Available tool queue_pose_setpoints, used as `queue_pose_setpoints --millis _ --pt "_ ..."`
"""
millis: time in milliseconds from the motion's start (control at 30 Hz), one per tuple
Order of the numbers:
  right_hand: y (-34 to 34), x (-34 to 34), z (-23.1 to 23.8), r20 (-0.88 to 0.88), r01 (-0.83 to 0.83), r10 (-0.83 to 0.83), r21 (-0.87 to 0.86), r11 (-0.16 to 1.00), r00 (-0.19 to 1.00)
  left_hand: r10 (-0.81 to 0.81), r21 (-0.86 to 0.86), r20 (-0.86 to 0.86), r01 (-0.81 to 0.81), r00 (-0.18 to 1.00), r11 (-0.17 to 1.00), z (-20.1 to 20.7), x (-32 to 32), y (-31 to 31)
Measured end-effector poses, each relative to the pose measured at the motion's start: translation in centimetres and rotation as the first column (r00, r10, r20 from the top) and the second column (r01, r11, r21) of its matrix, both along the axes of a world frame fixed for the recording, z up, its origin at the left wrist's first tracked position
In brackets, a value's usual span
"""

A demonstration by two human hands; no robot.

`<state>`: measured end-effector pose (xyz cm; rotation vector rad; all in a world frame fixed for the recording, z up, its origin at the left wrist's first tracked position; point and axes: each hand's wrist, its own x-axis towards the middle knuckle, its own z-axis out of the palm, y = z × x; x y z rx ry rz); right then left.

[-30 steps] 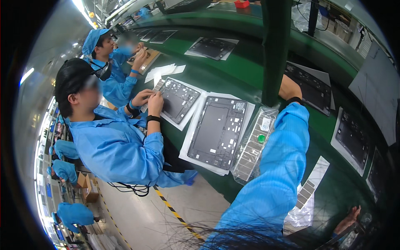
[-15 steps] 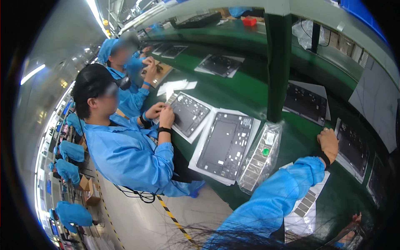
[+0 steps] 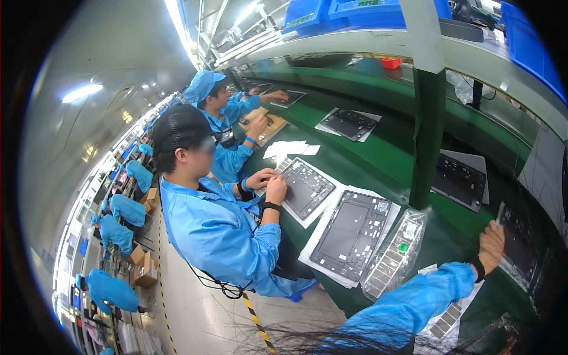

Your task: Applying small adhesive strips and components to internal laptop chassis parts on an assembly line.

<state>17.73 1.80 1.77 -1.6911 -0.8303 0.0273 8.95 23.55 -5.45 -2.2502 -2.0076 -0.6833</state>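
My left hand [image 3: 491, 244] reaches to the right with its fingers curled, closed at the near edge of a dark tablet housing [image 3: 523, 242]; its fingertips are partly hidden. A dark band circles that wrist. Under my left forearm lies a white sheet with grey rectangular pieces [image 3: 445, 321]. My right hand [image 3: 510, 339] shows only as a dim, skin-toned patch at the lower right rim, its fingers not readable. To the left of my arm, a clear plastic bag [image 3: 395, 254] holds a strip of grey pieces with a green dot. Beside it, another tablet housing [image 3: 350, 235] rests on white sheets.
A co-worker in blue [image 3: 222, 222] works with both hands at a housing [image 3: 307, 188] on my left; another person [image 3: 222, 124] sits farther along. A green post [image 3: 427, 139] rises from the green bench [image 3: 384, 160]. More housings [image 3: 458, 180] lie beyond. Blue bins [image 3: 367, 13] stand overhead.
The view has swung, moving the bench and co-workers rightward and down in the picture. My left hand has come to the edge of the right-hand housing. The farther person's arm now stretches across the bench.
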Motion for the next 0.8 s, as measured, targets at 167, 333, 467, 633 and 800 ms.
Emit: queue_pose_setpoints --millis 167,333,467,633,800 --pt "10.8 2.5 -7.9 0.142 -0.194 0.233 -0.243 0.950 0.962 -0.285 0.435 0.900 0.716 -0.329 0.547 22.7 -12.2 -9.7" --pt "9.2 6.1 -9.6 0.109 -0.184 0.235 -0.351 0.918 0.966 0.031 0.756 0.551 0.514 -0.834 0.405 27.5 -20.2 -14.5" --pt "1.3 8.1 -8.6 0.024 -0.081 0.092 -0.292 0.953 0.996 0.073 0.788 0.459 0.443 -0.886 0.428 27.2 -22.4 -15.8" --pt "-4.6 8.5 -7.0 -0.074 0.028 -0.043 -0.187 0.982 0.996 0.107 0.799 0.379 0.383 -0.919 0.464 26.9 -23.6 -16.7" --pt "-8.8 11.8 -7.9 -0.112 0.118 -0.125 -0.065 0.991 0.986 0.165 0.806 0.262 0.309 -0.951 0.504 26.4 -23.7 -16.5"
